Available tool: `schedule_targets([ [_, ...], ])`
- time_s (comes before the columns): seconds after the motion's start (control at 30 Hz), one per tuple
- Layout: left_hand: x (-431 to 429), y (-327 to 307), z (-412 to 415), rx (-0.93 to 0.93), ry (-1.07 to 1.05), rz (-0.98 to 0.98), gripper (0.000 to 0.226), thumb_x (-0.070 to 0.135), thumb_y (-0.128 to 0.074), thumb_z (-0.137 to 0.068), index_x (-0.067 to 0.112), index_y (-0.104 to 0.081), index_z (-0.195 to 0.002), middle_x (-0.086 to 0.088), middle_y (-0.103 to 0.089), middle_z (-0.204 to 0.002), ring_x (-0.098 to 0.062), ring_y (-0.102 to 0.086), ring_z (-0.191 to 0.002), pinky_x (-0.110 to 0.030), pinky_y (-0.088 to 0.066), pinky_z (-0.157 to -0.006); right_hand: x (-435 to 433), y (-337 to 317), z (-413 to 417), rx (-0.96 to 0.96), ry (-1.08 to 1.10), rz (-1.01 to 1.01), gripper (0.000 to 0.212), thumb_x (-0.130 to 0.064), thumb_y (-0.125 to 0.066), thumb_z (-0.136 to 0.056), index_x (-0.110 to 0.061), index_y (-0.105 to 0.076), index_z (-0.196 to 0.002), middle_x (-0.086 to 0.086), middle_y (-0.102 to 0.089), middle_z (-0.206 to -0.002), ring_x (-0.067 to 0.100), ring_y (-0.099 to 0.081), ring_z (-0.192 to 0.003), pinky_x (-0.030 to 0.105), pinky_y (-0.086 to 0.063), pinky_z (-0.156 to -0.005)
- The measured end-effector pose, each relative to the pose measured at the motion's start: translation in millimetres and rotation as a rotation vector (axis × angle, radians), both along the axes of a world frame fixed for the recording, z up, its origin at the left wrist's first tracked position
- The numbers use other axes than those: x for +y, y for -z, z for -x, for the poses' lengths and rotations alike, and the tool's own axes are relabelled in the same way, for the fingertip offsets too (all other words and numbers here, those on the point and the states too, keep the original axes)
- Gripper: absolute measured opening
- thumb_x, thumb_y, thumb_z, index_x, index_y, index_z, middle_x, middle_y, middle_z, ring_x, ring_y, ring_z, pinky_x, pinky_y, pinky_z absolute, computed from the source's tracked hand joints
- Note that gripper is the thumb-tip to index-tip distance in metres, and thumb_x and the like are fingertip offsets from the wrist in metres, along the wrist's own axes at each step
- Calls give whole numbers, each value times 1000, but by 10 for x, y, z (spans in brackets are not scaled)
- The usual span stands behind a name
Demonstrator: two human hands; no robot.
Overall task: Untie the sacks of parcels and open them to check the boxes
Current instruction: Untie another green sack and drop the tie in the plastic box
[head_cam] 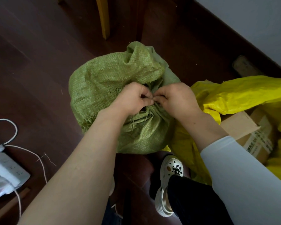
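While both hands, left (133, 96) and right (173, 98), pinch the tie at the neck of the green sack (104, 83) on the floor, we note: knot between fingertips, equally near each grip.

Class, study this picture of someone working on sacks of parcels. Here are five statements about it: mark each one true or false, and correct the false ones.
1. Both hands are at the gathered neck of the green sack. True: the left hand and the right hand meet there.
2. The green sack is already wide open. False: its neck is bunched shut.
3. A cardboard box shows inside the yellow sack. True.
4. The yellow sack lies to the left of the green sack. False: it lies to the right.
5. Both forearms are covered by sleeves. False: only the right arm wears a white sleeve; the left is bare.
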State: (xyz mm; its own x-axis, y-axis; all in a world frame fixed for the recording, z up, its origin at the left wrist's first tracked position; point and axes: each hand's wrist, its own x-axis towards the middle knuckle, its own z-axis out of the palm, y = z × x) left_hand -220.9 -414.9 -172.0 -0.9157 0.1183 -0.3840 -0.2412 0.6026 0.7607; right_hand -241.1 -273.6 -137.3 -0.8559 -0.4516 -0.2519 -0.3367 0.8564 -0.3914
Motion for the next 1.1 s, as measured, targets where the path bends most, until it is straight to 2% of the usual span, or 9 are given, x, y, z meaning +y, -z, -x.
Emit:
schedule_targets([
  [0.13, -3, -10, -14, 0, 25, -44, 20, 9, -66, -84, 5, -71, -103, -10, -70, -105, -23, -64, -100, -36, -48, -97, -55, 11, -42, 51, 11, -88, 23, -21, -54, -90, -11, -70, -103, 11, -69, -92, 29, -63, -90, 35, -49, -74],
  [0.3, 46, -43, -50, 9, -78, -171, 17, 5, -64, -85, 1, -69, -101, -4, -67, -94, -12, -60, -88, -15, -48, -82, 45, 108, 51, -671, 809, 661, 4, 6, -65, -79, 5, -67, -83, 5, -63, -46, 9, -60, -39, 18, -52, -43],
  [0.4, 23, -37, -49, -33, -33, -165, 19, 6, -62, -87, 0, -68, -103, 0, -63, -92, -6, -57, -84, -3, -44, -71, 81, 134, 12, -822, 880, 800, 7, 5, -66, -78, -2, -66, -76, 3, -66, -47, 10, -63, -42, 16, -52, -44],
  [0.47, -10, -44, -34, -34, 3, -135, 17, 8, -62, -87, 2, -68, -102, 0, -64, -91, -8, -58, -84, -12, -46, -73, 72, 135, 8, -625, 616, 635, 8, 0, -67, -81, -8, -69, -79, 2, -68, -54, 10, -66, -50, 20, -57, -55],
  [0.6, -21, -89, 11, 6, 83, 6, 19, 14, -62, -88, 7, -69, -104, -4, -68, -102, -16, -61, -96, -24, -46, -90, 30, 65, -6, -62, 34, 24, 19, -20, -57, -90, -14, -73, -101, 10, -72, -88, 27, -66, -85, 37, -53, -78],
  [0.8, 14, -78, -15, 20, 41, 56, 19, 16, -62, -88, 9, -70, -104, -6, -70, -105, -19, -63, -99, -31, -48, -93, -69, 52, -83, 100, 26, -128, 25, -22, -50, -90, -13, -69, -104, 10, -69, -96, 30, -62, -93, 35, -47, -74],
  [0.87, 31, -76, -27, 27, -29, -3, 17, 14, -62, -88, 9, -71, -101, -3, -69, -97, -15, -61, -92, -27, -48, -89, -39, 127, -26, -51, 219, 82, 20, -15, -57, -86, -8, -71, -98, 11, -72, -86, 26, -67, -81, 34, -54, -71],
  [1.0, 24, -117, -36, 23, -117, -209, 14, 5, -61, -87, 3, -69, -98, 9, -58, -70, 9, -54, -55, -6, -41, -61, 55, 144, 38, -799, 905, 845, 5, 3, -63, -81, -1, -66, -80, 1, -64, -47, 6, -58, -38, 15, -48, -39],
  [1.1, 6, -130, -25, 10, -108, -195, 15, 5, -62, -86, 2, -69, -100, 7, -61, -73, 10, -55, -56, -1, -39, -57, 92, 175, 34, -916, 901, 925, 5, 1, -63, -83, -4, -65, -83, 2, -67, -50, 5, -62, -42, 12, -50, -42],
])
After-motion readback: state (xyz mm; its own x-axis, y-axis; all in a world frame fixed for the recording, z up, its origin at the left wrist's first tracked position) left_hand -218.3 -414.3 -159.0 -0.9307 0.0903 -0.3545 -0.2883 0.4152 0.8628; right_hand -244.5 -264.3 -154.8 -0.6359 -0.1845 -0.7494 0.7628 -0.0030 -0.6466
